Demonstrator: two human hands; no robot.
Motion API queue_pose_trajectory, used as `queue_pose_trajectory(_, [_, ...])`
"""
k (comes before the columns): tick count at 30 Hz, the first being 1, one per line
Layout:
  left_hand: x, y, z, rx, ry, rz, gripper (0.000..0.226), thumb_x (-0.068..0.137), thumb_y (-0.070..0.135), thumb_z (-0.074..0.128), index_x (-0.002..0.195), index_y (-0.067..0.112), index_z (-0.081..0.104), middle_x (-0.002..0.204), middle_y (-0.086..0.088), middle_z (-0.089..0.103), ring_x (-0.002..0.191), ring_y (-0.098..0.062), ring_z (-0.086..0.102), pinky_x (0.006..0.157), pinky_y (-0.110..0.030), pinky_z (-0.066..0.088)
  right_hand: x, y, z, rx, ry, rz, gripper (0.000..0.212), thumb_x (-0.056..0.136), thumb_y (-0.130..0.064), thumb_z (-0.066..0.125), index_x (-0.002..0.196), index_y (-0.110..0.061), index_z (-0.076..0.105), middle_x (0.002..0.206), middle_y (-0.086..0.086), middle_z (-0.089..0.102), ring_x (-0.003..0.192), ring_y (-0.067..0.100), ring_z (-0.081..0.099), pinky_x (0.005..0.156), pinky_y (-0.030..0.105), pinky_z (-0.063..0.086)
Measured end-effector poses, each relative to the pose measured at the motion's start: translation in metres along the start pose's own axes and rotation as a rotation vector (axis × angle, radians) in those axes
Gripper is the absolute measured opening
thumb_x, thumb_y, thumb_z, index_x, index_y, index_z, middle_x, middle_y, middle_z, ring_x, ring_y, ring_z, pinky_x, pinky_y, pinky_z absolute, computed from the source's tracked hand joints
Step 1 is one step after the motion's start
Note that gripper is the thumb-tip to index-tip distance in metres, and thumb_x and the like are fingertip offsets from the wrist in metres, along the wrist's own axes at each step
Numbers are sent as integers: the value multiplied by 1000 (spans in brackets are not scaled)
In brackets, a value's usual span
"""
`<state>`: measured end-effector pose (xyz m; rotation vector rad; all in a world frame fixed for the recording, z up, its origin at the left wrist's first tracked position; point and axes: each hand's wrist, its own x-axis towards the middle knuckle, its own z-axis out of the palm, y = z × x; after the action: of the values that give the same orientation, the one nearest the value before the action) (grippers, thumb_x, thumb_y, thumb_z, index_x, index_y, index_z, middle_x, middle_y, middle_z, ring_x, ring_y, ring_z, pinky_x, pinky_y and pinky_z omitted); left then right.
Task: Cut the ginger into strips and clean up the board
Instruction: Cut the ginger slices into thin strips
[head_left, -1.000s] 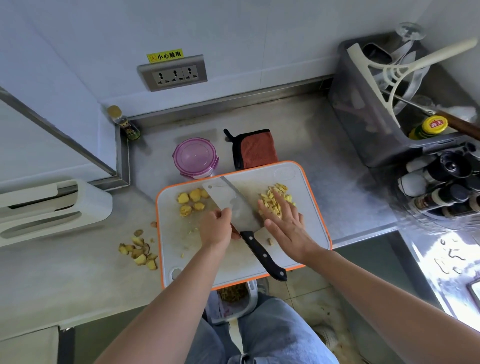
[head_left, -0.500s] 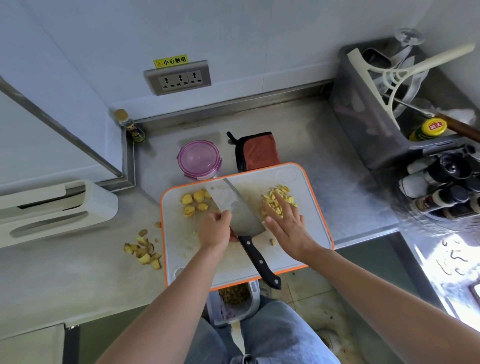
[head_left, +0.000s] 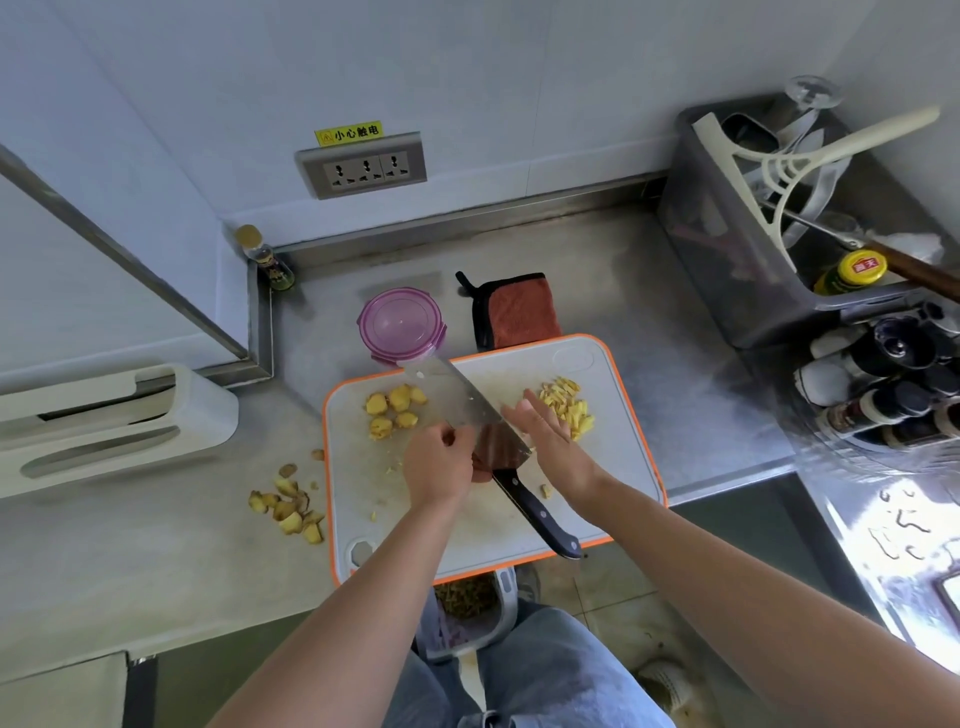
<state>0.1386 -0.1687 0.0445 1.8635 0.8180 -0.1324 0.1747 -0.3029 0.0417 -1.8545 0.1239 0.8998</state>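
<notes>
Hands flank steel black-handled cleaver (head_left: 460, 397) on white orange-rimmed cutting board (head_left: 608, 467).
Left hand (head_left: 441, 465) curled at blade, grip unclear; right hand (head_left: 550, 441) flat, empty, just beside yellow ginger strips (head_left: 569, 410).

"Where's the room on the board?"

"Little in the middle of the frame. The cleaver (head_left: 460, 402) runs slantwise across the cutting board (head_left: 615, 467). My left hand (head_left: 441, 462) is curled on its blade, and my right hand (head_left: 556, 441) is flat just beside it. Ginger slices (head_left: 395, 408) sit upper left of the blade, strips (head_left: 566, 405) upper right."

"And open ground?"

"The board's lower left and right edge are bare, as is the counter (head_left: 701, 405) right of it. Behind, the purple-lidded tub (head_left: 401, 325) and the cloth (head_left: 519, 309) crowd the far edge."
</notes>
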Motion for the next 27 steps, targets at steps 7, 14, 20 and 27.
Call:
queue_pose_trajectory(7, [-1,8,1,3,52,-17,28,95,16,52,71,2,58,68,-8,66,55,-20,68,41,-22,46,-5,1,-6,-180,49,-220,44,96,-61,30,120,-42,61,143,-16,25,137,7,12,115,37,-2])
queue_pose_trajectory(14, [-1,10,14,-149,1,-163,32,85,28,59,66,2,61,59,-9,64,53,-24,62,53,-33,54,-15,7,-9,-781,-8,-168,71,85,-31,65,146,-32,27,112,8,58,97,27,57,76,33,48])
queue_pose_trajectory(20, [0,20,8,-206,-40,-113,26,89,19,51,72,7,65,59,-10,66,48,-23,60,56,-37,56,-10,19,-56,-555,102,-171,15,84,-17,54,73,-7,57,62,5,55,59,20,51,55,29,36])
queue_pose_trajectory(27, [17,-20,-17,-110,147,-186,32,94,23,47,68,12,62,56,-4,60,47,-24,56,66,-45,56,-21,34,-106,-598,-315,10,43,88,-37,65,51,-19,53,47,-2,50,41,10,37,44,18,33])
